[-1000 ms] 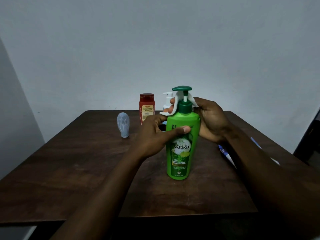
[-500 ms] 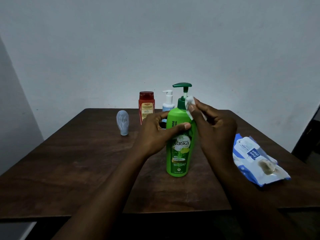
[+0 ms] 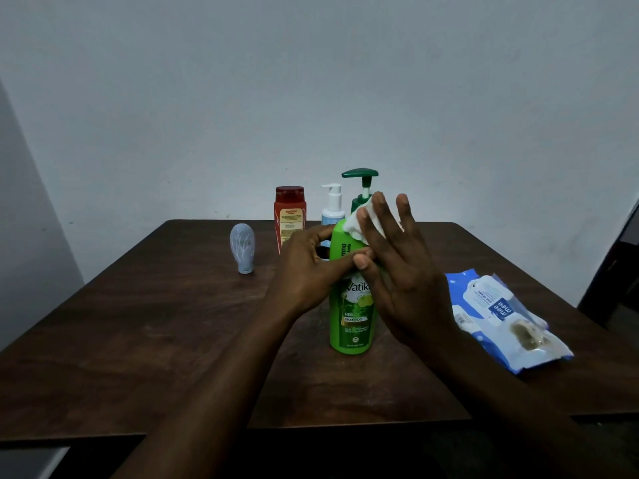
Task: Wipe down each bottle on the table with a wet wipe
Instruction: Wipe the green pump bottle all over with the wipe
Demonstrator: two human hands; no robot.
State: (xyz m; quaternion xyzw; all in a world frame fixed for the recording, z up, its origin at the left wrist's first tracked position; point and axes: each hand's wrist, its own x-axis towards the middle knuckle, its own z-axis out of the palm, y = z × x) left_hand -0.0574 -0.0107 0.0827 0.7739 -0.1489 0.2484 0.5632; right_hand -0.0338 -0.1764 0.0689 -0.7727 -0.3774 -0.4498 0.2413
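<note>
Left hand (image 3: 307, 271) grips the green bottle (image 3: 351, 319), mid table (image 3: 166, 323). Right hand (image 3: 401, 271), fingers flat, presses the wet wipe (image 3: 356, 224) on its shoulder. Red bottle (image 3: 289, 216), white pump bottle (image 3: 332, 205) & grey bottle (image 3: 242, 247) prob. not wiped yet.

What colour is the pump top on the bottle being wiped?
Dark green, on the lighter green bottle; the pump top shows clearly in the head view.

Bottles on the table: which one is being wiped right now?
The green pump bottle, nearest the camera. The left hand steadies it while the right hand presses the wipe to its shoulder.
</note>
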